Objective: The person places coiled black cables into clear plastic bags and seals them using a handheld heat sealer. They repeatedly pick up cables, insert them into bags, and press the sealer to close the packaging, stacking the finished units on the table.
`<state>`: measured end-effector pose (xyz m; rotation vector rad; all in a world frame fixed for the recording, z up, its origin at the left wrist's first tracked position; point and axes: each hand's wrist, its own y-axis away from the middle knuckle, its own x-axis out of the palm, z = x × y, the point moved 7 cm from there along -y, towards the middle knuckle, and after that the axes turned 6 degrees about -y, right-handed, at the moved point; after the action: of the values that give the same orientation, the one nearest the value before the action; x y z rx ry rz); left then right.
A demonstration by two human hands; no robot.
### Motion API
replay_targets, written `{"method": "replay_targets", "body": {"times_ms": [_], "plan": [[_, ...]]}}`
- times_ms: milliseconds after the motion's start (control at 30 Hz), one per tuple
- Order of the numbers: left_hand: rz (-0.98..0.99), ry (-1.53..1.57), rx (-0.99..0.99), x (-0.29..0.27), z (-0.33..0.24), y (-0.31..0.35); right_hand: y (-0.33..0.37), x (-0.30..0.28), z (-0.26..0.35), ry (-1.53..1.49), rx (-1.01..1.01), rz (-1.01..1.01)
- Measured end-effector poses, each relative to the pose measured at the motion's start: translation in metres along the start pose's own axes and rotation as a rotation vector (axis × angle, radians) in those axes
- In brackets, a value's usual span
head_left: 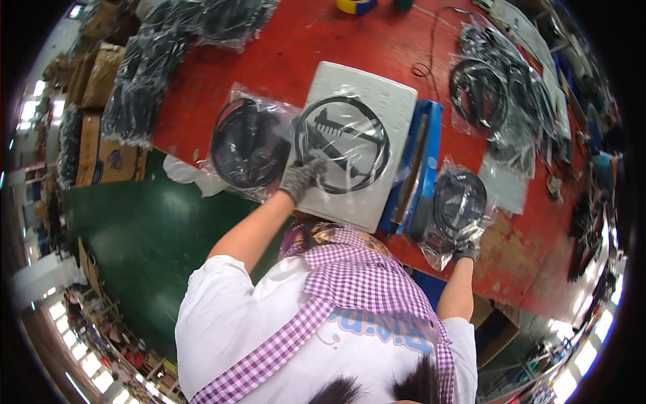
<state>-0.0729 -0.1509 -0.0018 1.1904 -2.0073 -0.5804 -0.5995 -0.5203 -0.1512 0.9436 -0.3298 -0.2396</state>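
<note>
A clear plastic bag with a black hoop and black plastic parts (344,131) lies flat on a white foam board (380,79). My left hand (303,180), in a grey glove, closes on the bag's lower left edge by the hoop. To the right, my gloved right hand (464,252) grips the lower end of another clear bag with a coiled black part (460,205); its fingers are partly hidden by the plastic. Between the two bags stands a long blue bag sealer (422,158). Left of the board, touching it, lies a third bagged black coil (247,145).
The red table (282,60) carries several bagged black parts at the far left (151,74) and a bagged black coil (479,97) at the far right. A yellow and blue tape roll (356,5) sits at the far edge. Cardboard boxes (101,145) stand left, beyond the green floor (148,222).
</note>
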Motion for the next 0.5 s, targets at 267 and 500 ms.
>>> {"method": "replay_targets", "body": {"times_ms": [267,500], "plan": [[0.280,-0.657,-0.200,-0.137,-0.178,-0.008,-0.026,-0.108,0.082,0.135,-0.142,-0.286],[-0.718,-1.274,0.358,-0.269,-0.203,-0.048,0.104,0.071,0.159,1.380,-0.810,-0.519]]}}
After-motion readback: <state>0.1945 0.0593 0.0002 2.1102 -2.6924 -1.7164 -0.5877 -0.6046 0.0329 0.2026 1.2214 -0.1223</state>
